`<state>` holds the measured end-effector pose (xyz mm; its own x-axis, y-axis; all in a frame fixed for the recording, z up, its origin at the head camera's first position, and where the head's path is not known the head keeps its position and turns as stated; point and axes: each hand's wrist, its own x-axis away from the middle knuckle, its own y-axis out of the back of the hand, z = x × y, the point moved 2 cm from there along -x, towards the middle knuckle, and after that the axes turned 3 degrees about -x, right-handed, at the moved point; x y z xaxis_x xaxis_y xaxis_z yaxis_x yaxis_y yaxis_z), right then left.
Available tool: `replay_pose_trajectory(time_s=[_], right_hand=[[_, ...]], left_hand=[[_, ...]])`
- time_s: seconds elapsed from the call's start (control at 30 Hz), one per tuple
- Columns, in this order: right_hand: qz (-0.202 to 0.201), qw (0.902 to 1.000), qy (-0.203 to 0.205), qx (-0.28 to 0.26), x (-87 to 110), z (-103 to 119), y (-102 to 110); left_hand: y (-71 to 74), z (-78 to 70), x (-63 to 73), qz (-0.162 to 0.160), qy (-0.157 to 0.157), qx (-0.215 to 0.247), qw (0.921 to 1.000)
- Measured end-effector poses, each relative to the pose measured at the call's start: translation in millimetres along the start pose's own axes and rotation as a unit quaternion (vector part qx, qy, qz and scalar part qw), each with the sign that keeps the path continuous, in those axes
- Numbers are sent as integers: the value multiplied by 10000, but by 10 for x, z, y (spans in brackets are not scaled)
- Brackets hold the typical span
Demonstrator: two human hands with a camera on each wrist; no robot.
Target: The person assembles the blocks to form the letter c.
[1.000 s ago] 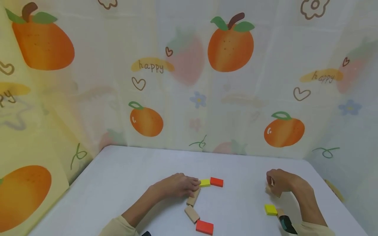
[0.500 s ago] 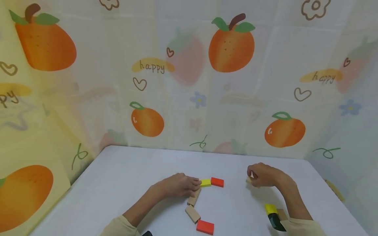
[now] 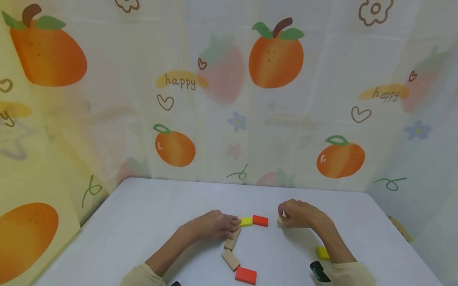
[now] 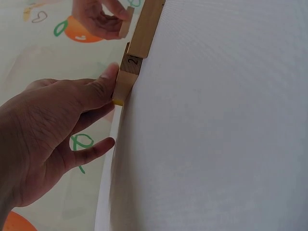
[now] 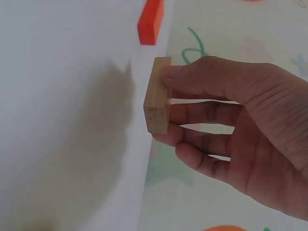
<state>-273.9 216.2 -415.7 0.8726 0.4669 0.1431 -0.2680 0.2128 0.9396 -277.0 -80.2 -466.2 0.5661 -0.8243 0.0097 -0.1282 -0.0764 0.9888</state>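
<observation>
My left hand [image 3: 216, 224] rests its fingertips where a wooden block [image 3: 232, 238] meets a yellow block [image 3: 246, 221]. In the left wrist view the thumb touches the wooden block, whose end bears a dark "2" [image 4: 132, 61]. The line of blocks runs on through a second wooden block [image 3: 230, 259] to a red block [image 3: 245, 275] in front. At the back, another red block [image 3: 260, 221] adjoins the yellow one. Just right of it, my right hand [image 3: 298, 214] pinches a plain wooden block [image 5: 156, 96] between thumb and fingers, above the table.
A loose yellow block [image 3: 323, 253] lies on the white table [image 3: 171, 198], partly behind the right forearm. Dark wrist devices show at the right cuff [image 3: 319, 271] and the left cuff [image 3: 175, 283]. A fruit-printed curtain [image 3: 214, 139] stands behind the table.
My right hand has moved left with its wooden block, from beyond the loose yellow block to near the back red one. The right forearm now hides the wooden block beside the loose yellow one.
</observation>
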Motion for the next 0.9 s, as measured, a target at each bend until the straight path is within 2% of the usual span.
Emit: replay_pose_trajectory(time_s=[0.13, 0.3, 0.43, 0.6, 0.73, 0.9], right_hand=[[85, 9999, 42, 132, -87, 85, -57], [125, 9998, -130, 114, -182, 108, -149], [181, 9992, -337, -114, -188, 100, -201], [177, 9982, -562, -108, -167, 81, -215], [113, 9985, -528, -107, -171, 87, -209], [87, 9990, -415, -146, -185, 94, -223]], left_hand=[[3, -2, 17, -4, 55, 21, 10000], [16, -8, 22, 11, 109, 83, 9999], [12, -11, 20, 5, 93, 109, 9999], [5, -15, 25, 2, 86, 76, 9999], [2, -9, 26, -3, 123, 127, 9998], [-6, -2, 24, -45, 17, 26, 10000]])
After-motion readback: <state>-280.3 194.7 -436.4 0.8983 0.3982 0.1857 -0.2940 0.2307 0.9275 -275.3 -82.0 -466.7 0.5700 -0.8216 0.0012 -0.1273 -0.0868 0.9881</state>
